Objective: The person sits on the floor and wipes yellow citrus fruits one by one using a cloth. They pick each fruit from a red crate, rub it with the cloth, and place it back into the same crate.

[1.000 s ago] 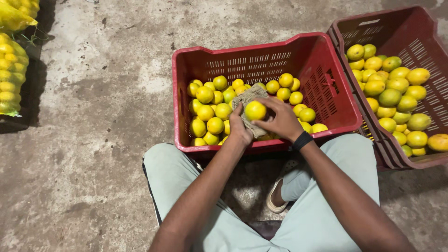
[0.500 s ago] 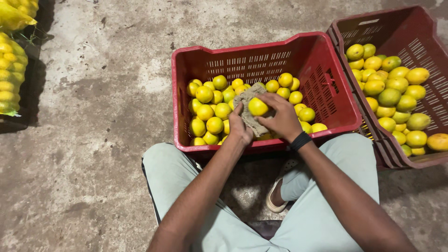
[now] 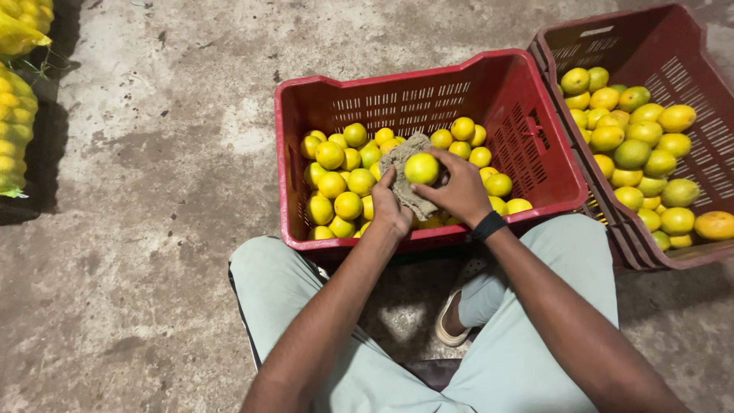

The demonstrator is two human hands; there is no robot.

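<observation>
Far left edge of the frame: mesh sacks (image 3: 17, 115) of yellow-green citrus, stacked one above the other on the floor, well apart from the person

Left and centre: bare concrete floor (image 3: 153, 229), stained and mottled, open between the sacks and the crates

Centre: red plastic crate (image 3: 527, 145) with slotted walls, partly filled with loose yellow and green fruit (image 3: 336, 172), most of it heaped at the crate's left end; near rim touching or just beside the seated person's knees

Centre, over the crate: left hand (image 3: 390, 210) closed on a grey-brown cloth (image 3: 401, 157), the cloth bunched and draped upward from the hand toward the upper left

Just right of it: single yellow-green fruit (image 3: 422, 168), round, no long axis to speak of; it sits against the cloth, between the two hands, above the fruit in the crate

Right of the fruit: right hand (image 3: 459, 191), fingers curled round the fruit from the right and from behind, holding it; dark band on the wrist. Both hands touch the fruit or its cloth; the right carries the fruit, the left carries the cloth, which lies to the fruit's left and beneath

Lower centre: pale green trousers (image 3: 535, 336), one light shoe (image 3: 451, 325) between the legs

Right edge: second red crate (image 3: 665, 46), fuller, larger fruit, just beside the first
</observation>
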